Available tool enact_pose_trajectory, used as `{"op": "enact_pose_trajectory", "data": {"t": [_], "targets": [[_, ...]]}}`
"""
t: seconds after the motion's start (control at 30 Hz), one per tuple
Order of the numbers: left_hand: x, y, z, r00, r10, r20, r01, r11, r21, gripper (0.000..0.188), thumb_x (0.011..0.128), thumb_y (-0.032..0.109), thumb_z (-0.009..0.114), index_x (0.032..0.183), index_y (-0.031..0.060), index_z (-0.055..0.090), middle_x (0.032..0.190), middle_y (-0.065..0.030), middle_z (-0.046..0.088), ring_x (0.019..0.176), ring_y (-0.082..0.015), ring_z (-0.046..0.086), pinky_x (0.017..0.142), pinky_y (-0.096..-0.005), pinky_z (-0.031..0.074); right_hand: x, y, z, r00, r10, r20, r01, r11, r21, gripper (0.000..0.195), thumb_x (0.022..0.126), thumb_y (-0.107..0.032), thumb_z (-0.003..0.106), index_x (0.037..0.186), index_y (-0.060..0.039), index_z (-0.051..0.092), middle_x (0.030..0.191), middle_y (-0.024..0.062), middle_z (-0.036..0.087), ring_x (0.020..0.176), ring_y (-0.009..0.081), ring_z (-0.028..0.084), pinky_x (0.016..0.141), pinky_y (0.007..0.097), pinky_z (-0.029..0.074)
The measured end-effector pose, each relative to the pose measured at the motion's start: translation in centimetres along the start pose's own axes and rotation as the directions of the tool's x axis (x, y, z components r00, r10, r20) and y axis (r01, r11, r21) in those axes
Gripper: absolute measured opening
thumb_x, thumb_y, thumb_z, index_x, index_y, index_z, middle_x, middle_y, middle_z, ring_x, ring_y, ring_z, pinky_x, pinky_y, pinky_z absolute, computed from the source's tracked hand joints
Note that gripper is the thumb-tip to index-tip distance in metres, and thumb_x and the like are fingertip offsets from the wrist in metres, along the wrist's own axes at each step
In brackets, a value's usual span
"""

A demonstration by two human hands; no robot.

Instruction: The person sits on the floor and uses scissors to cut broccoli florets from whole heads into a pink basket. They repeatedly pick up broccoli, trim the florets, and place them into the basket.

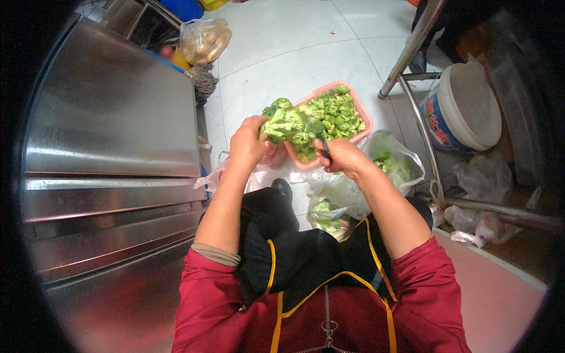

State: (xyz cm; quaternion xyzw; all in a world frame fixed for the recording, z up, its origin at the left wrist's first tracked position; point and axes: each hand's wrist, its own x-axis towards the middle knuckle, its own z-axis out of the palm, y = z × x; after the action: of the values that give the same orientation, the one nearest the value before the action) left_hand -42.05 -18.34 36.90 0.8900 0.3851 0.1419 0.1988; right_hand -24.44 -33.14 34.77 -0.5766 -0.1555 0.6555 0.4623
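Note:
My left hand (247, 143) grips a head of broccoli (280, 125) by its left side, with the cut pale stems turned towards me. Through the fingers of my right hand (344, 159) runs a black loop handle (325, 146), which looks like that of scissors; its blades are hard to make out against the blurred green. Both hands are over the near left part of a pink plastic basket (367, 115) on the floor. Many cut broccoli florets (342, 115) fill the basket.
Clear plastic bags with broccoli (386, 161) and other greens (329, 216) lie by my feet. A stainless steel cabinet (114, 110) stands left, a metal frame (419, 114) and white bucket (474, 106) right. Farther off are a mop head (204, 81), a filled bag (205, 39) and a person's shoe (418, 61).

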Motion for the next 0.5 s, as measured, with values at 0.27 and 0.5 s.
{"op": "enact_pose_trajectory", "data": {"t": [0.27, 0.5], "targets": [[0.7, -2.5, -0.8, 0.936, -0.288, 0.203, 0.347, 0.650, -0.676, 0.040, 0.083, -0.004, 0.054, 0.122, -0.0011, 0.049, 0.095, -0.0102, 0.060, 0.075, -0.0155, 0.059, 0.066, -0.0272, 0.051, -2.2, -1.9, -0.7, 0.996, -0.073, -0.052, 0.071, 0.997, -0.036, 0.036, 0.087, -0.041, 0.054, 0.078, -0.0053, 0.054, 0.055, 0.0029, 0.053, 0.046, 0.0072, 0.045, 0.045, 0.0214, 0.037], [0.8, -2.2, -1.4, 0.886, -0.359, 0.293, 0.441, 0.459, -0.771, 0.042, 0.085, -0.004, 0.049, 0.127, -0.0021, 0.043, 0.101, -0.0130, 0.058, 0.074, -0.0175, 0.060, 0.068, -0.0290, 0.053, -4.1, -2.5, -0.3, 0.976, -0.145, 0.165, 0.162, 0.982, -0.095, 0.042, 0.085, -0.048, 0.051, 0.077, -0.0067, 0.056, 0.052, 0.0026, 0.052, 0.039, 0.0059, 0.034, 0.039, 0.0204, 0.023]]}}
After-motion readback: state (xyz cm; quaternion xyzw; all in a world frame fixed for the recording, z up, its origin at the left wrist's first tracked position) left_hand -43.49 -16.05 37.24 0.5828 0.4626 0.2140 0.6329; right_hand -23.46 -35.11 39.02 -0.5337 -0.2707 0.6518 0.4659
